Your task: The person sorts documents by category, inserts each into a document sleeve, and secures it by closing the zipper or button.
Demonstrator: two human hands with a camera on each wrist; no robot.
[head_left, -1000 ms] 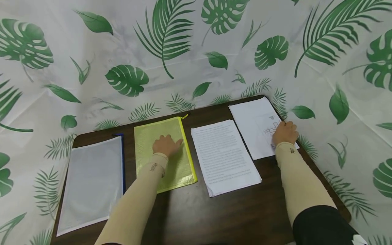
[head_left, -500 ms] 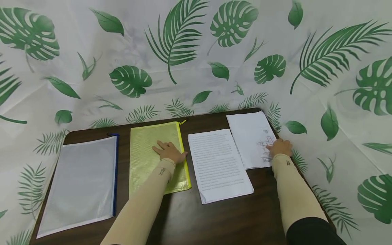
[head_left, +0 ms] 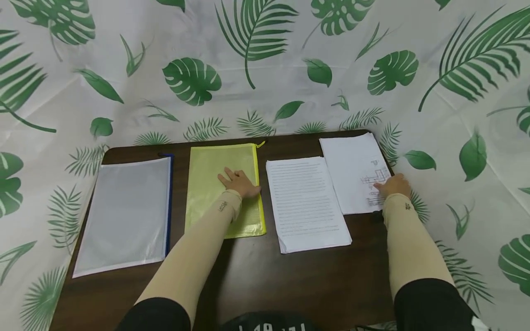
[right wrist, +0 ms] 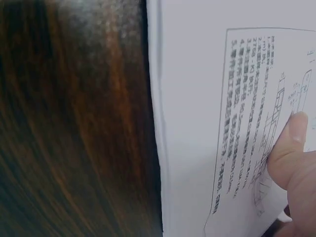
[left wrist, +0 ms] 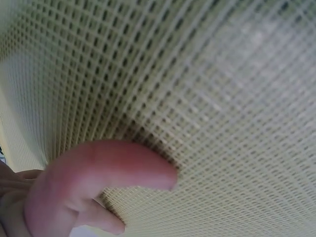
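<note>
Looking down from the head view, the left hand (head_left: 239,182) lies flat with fingers spread on the yellow mesh pouch (head_left: 223,191), which sits on the dark wooden table (head_left: 265,280) between a white mesh pouch (head_left: 126,214) with a blue zip edge and a stack of printed text pages (head_left: 306,202). The right hand (head_left: 394,185) rests with its fingers on the diagram sheet (head_left: 356,172) at the table's far right corner; whether it pinches the paper cannot be told from this view. That makes two pouches and two lots of paper, all before a leaf-printed backdrop (head_left: 265,69).

The left wrist view shows the yellow mesh close up, fine and grid-woven, with one finger (left wrist: 106,170) pressed on it.

In the right wrist view the thumb (right wrist: 289,155) presses on the sheet's printed diagram and text, beside bare tabletop.

Compared with a second ago, the left fingers have spread flat from a looser curl, and the right hand sits nearer the sheet's near edge.
</note>
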